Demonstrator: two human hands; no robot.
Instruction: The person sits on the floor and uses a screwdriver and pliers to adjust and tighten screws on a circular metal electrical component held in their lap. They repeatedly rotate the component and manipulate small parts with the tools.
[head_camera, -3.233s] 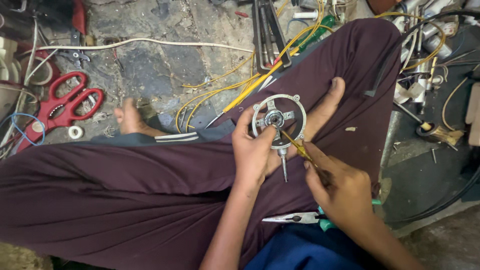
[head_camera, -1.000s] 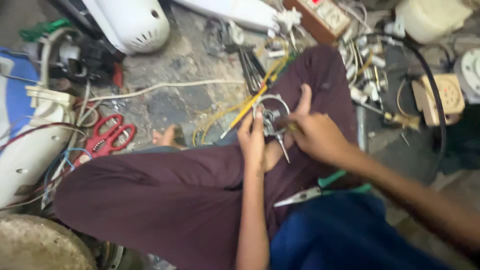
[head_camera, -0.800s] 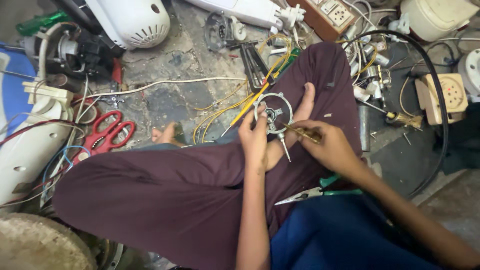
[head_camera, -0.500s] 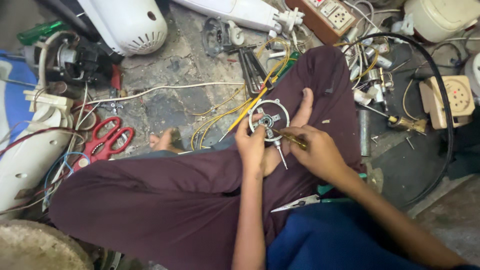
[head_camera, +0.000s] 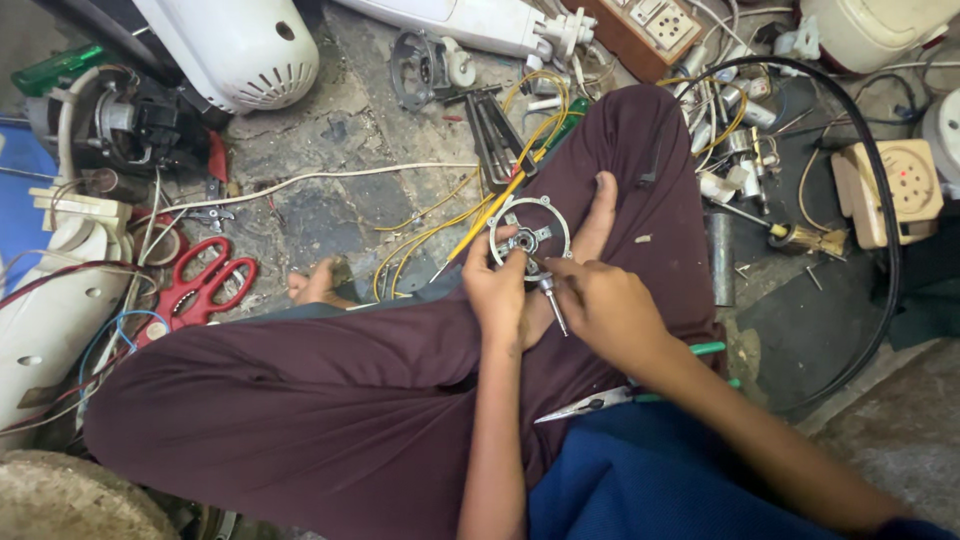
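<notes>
Centre frame, my left hand (head_camera: 497, 295) closed around ring bracket (head_camera: 530, 236) on my lap; my right hand (head_camera: 603, 308) pinches thin tool (head_camera: 540, 268) at its hub. Pliers (head_camera: 600, 400) lower centre, scissors (head_camera: 200, 285) left.

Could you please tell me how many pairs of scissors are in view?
1: the red-handled scissors lie on the floor, left of the knee; clutter may hide others.

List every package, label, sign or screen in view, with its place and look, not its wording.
No packages, signs or screens show.
Switch board: top edge, brown wooden box with white switches and sockets.
Socket box: right side on the floor, beige square box with a round face.
Any print on them is too small to make out.
</notes>
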